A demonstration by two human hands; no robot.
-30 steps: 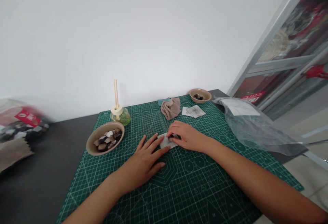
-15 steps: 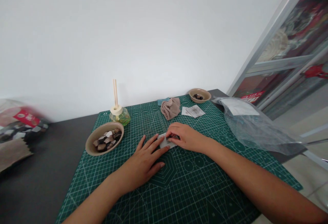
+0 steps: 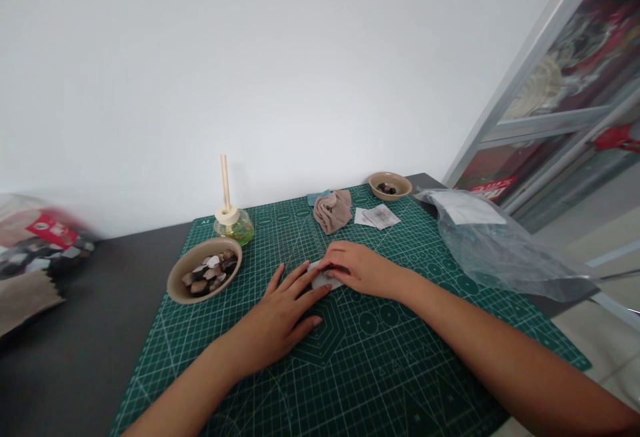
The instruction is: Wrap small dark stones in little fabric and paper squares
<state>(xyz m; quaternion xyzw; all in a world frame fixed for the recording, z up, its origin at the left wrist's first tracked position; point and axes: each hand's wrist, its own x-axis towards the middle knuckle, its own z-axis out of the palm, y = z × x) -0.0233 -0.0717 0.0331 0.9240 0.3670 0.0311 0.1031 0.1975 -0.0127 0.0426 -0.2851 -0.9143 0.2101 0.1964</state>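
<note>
My left hand [image 3: 277,313] lies flat with its fingers spread, the fingertips resting on a small grey-white sheet [image 3: 320,281] on the green cutting mat [image 3: 400,357]. My right hand [image 3: 367,270] is closed in a pinch over the same sheet, its fingertips close to the left ones. Something small is between those fingers, but they hide it; only a dark patch shows under them. Left of my left hand stands a beige bowl [image 3: 173,280] of black, brown and white stones [image 3: 207,273].
Behind my hands are a crumpled beige cloth [image 3: 333,211], smudged white sheets [image 3: 383,217] and a second bowl [image 3: 406,188] with a few dark stones. A reed diffuser [image 3: 234,227] stands back left. A clear plastic bag [image 3: 500,257] lies right, a bag of stones [image 3: 43,243] far left.
My right hand has shifted slightly left along the sheet, its fingertips now nearer the left ones. My left hand stays in place.
</note>
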